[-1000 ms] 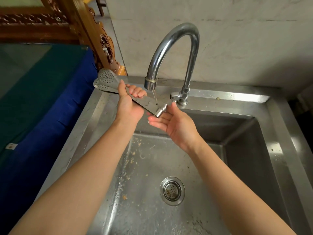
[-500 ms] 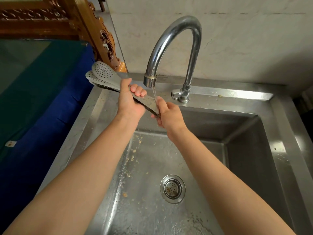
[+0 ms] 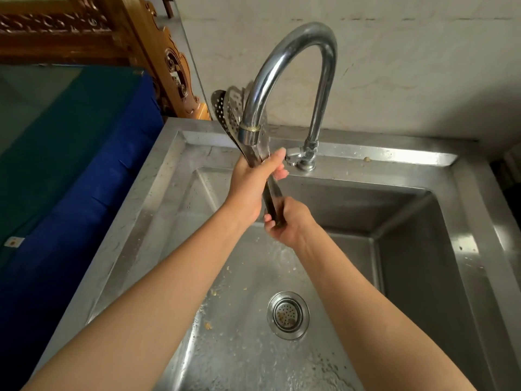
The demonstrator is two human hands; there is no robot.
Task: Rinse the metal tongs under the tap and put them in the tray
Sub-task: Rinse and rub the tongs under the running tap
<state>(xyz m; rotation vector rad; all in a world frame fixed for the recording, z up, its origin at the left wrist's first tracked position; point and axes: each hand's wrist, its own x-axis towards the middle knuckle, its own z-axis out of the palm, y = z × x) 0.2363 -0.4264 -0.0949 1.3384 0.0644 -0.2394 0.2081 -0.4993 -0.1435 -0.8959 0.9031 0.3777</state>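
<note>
The perforated, spoon-headed steel tongs (image 3: 229, 111) stand nearly upright under the curved chrome tap (image 3: 296, 43), above the stainless steel sink (image 3: 366, 156). The left hand (image 3: 251, 182) wraps the shaft midway and the right hand (image 3: 290, 224) grips its lower end — both curled round it. Stiff, light, probably slick when wet — best gripped on the plain shaft.

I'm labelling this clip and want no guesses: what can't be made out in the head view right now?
1. The tray: out of frame in the head view, so its place is unknown.
2. The tongs: perforated heads partly behind the tap spout.
3. Their handles: wrapped by the left hand and the right hand, which covers the hinge end.
4. The water: mostly hidden by the left hand, too faint to judge.
</note>
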